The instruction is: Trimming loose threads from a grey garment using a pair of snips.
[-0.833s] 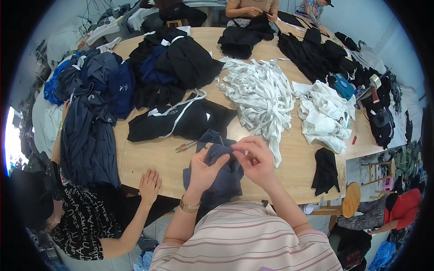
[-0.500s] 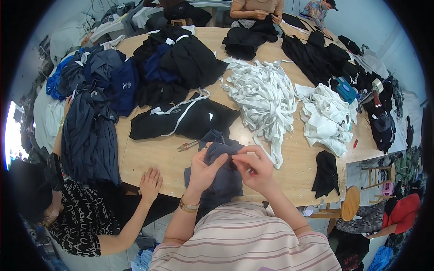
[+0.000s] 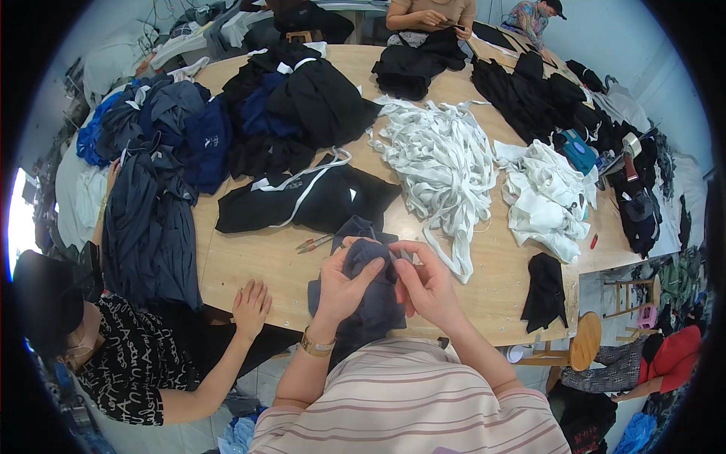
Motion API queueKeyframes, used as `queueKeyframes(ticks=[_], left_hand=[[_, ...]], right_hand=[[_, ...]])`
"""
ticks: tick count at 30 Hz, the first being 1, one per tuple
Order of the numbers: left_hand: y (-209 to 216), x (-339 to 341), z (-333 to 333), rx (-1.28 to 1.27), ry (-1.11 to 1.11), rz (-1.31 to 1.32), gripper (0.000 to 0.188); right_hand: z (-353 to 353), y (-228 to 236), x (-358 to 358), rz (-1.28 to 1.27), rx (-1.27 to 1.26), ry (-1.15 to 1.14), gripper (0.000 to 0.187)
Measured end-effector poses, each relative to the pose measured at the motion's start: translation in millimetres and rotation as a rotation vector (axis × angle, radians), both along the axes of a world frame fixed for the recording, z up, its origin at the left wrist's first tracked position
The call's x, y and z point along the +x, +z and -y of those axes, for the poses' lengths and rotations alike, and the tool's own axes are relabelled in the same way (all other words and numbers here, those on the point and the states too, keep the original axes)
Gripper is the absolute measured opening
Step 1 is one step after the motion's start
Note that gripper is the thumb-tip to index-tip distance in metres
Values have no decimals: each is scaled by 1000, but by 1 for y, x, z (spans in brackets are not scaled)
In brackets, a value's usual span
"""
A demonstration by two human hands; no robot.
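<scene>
My left hand [image 3: 344, 284] is closed on a dark grey garment [image 3: 378, 306], bunching its cloth between thumb and fingers above the table's near edge. Close beside it, my right hand [image 3: 429, 286] has thumb and forefinger pinched together at the garment's right edge. What lies between those fingertips is too small to make out. The rest of the garment hangs down toward my lap. Just past my left hand, a pair of small snips [image 3: 314, 244] rests on the wood. Beyond it lies a flat black garment [image 3: 302, 203] with a white strap across it.
A heap of white strips [image 3: 439, 155] and a white cloth pile [image 3: 541, 197] cover the table [image 3: 249, 253] ahead. Dark garments [image 3: 318, 94] are piled far left. At my left, a co-worker's hand [image 3: 252, 303] rests on the table. A wooden stool [image 3: 586, 340] stands right.
My right hand has turned slightly, its fingers now closer together at the cloth's edge. A small reddish thing that showed in its palm is hidden. The left co-worker's head has shifted right.
</scene>
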State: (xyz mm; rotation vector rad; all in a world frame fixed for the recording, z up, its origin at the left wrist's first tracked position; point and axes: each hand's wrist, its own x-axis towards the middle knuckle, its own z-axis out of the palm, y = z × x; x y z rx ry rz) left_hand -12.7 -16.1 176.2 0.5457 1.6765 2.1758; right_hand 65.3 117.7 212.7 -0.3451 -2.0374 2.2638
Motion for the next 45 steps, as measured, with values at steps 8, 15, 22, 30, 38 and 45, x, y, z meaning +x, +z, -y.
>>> queueKeyframes(ticks=[8, 15, 22, 30, 38, 45], left_hand=[[-4, -1, -1, -31, 20, -42, 17], [-4, -1, -2, -58, 42, -108, 19], [-4, -2, -2, -71, 53, -141, 19], [-1, -3, -2, -63, 38, -89, 19], [-3, -3, -2, -28, 16, -42, 19], [-1, -5, 0, -87, 47, -142, 20]], right_hand=[[-1, -1, 2, 32, -2, 41, 23], [-1, -4, 2, 36, 18, 38, 25], [-1, -6, 1, 30, 31, 34, 24], [1, -15, 0, -54, 157, -2, 22], [3, -18, -1, -150, 292, -78, 22], [0, -9, -2, -120, 317, -35, 22]])
